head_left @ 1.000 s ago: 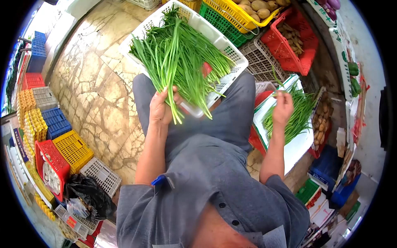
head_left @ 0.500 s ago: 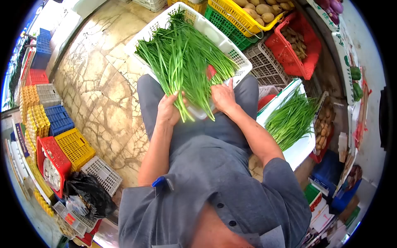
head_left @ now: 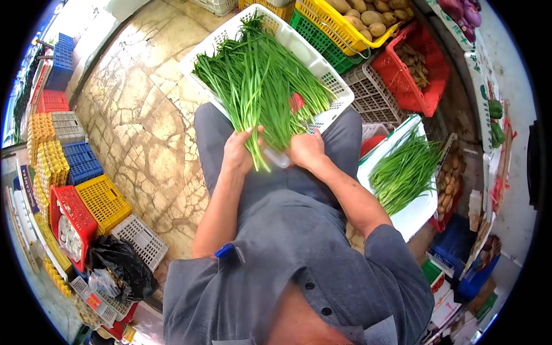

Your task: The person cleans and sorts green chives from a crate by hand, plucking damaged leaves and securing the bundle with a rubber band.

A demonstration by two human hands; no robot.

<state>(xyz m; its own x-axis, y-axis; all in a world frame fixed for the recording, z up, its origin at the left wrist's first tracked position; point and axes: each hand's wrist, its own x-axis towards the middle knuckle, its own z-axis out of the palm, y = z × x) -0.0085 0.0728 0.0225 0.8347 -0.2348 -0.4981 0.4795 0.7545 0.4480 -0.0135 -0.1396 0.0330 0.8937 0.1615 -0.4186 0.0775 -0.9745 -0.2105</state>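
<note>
Holding green stalks (head_left: 248, 86), left grip (head_left: 241, 150) closed, right grip (head_left: 306, 150) curled, hold unclear, patterned floor (head_left: 135, 109), stacked crates (head_left: 81, 163)

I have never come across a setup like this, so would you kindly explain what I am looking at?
There is no machine here, only a person's two bare hands, seen from above by one camera worn on the head. The white basket rests on the lap, full of long green leaves. The left hand holds some by their pale ends; the right hand is at the basket's near edge, its grip unclear. To the right, more greens lie in a white box. Beyond are potatoes.
</note>
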